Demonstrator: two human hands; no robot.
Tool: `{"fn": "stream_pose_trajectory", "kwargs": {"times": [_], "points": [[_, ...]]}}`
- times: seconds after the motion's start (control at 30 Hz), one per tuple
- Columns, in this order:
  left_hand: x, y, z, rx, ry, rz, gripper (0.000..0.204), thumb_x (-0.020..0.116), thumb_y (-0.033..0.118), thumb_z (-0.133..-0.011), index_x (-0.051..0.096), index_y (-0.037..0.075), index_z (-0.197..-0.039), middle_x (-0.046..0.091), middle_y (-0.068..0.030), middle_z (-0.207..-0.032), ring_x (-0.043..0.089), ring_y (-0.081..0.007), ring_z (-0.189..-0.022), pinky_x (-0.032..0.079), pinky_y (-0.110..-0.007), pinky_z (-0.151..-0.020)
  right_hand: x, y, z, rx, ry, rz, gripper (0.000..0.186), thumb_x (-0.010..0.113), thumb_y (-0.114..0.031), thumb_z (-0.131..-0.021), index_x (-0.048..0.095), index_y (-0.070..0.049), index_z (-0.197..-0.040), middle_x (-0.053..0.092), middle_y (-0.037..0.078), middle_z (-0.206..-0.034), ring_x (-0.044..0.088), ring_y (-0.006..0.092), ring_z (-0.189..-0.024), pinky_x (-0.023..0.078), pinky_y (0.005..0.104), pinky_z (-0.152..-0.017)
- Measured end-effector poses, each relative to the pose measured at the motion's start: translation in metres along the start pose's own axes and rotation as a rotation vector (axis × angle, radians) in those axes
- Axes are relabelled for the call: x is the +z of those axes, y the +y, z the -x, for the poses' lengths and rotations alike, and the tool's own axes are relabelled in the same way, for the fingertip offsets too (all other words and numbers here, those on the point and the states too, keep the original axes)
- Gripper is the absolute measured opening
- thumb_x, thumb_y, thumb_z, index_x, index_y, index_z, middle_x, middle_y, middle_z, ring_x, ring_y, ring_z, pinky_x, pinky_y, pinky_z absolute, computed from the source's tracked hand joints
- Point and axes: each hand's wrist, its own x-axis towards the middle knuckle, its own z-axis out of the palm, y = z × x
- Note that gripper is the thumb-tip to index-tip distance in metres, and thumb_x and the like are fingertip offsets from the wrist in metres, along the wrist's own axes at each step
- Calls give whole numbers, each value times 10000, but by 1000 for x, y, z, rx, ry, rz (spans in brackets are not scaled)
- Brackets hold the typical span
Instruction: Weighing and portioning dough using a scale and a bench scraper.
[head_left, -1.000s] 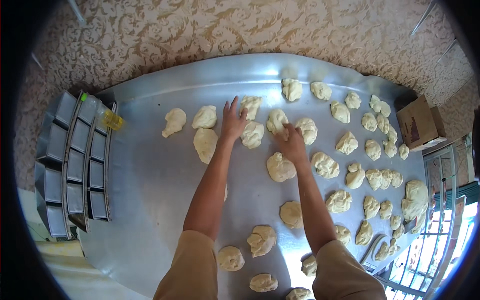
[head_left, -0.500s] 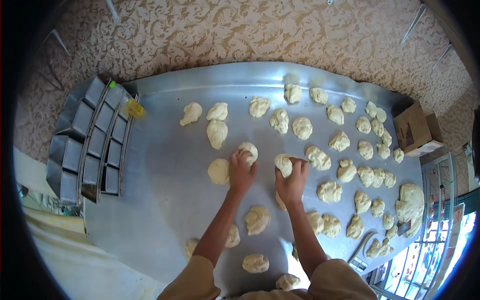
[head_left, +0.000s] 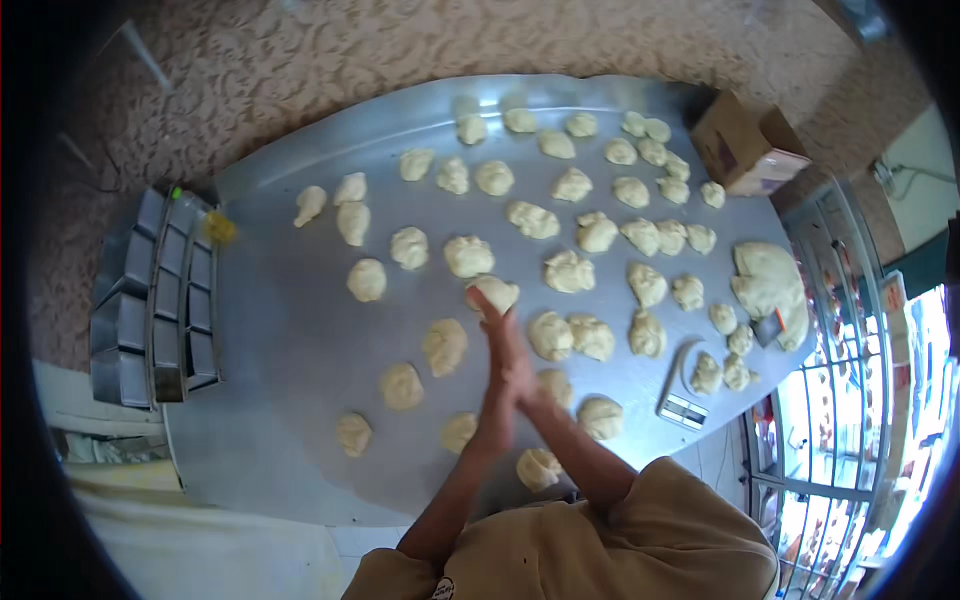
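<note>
steel table [head_left: 290,330], dusted with many pale dough lumps, carries the work. both hands are pressed together near the middle of the table, the left hand [head_left: 495,355] and right hand [head_left: 522,372] palm to palm and blurred with motion, with one dough piece [head_left: 493,292] showing at the fingertips; whether either hand fully grips it cannot be told. half a second ago the hands lay apart, each flat on its own lump on the table; they have since come together and drawn nearer the person, which suggests the shaping has gone from rolling on the table to working one piece between the palms. stacked grey loaf tins [head_left: 150,300] sit at the left edge, a large dough mass [head_left: 765,280] at the right, a cardboard box [head_left: 745,145] far right.
</note>
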Motion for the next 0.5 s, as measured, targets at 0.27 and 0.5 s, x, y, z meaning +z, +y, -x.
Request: {"fn": "stream_pose_trajectory", "kwargs": {"times": [0.27, 0.5], "points": [[136, -45, -2, 61, -29, 471, 637, 177, 399, -1108, 168, -14, -1593, 161, -108, -1683, 150, -213, -1546, 72, -360, -1254, -95, -3, 72, -346, 396, 804, 652, 294, -425, -1097, 205, -9, -1592, 95, 156, -1687, 67, 299, -1561, 89, 394, -1265], [284, -151, -61, 93, 89, -102, 611, 267, 353, -1100, 182, 6, -1595, 168, -131, -1678, 157, -279, -1541, 110, -415, -1244, -260, -58, 157, 420, 476, -433, 719, 291, -508, -1086, 284, 36, -1556, 247, 184, -1644, 242, 298, -1509, 160, 359, -1237]]}}
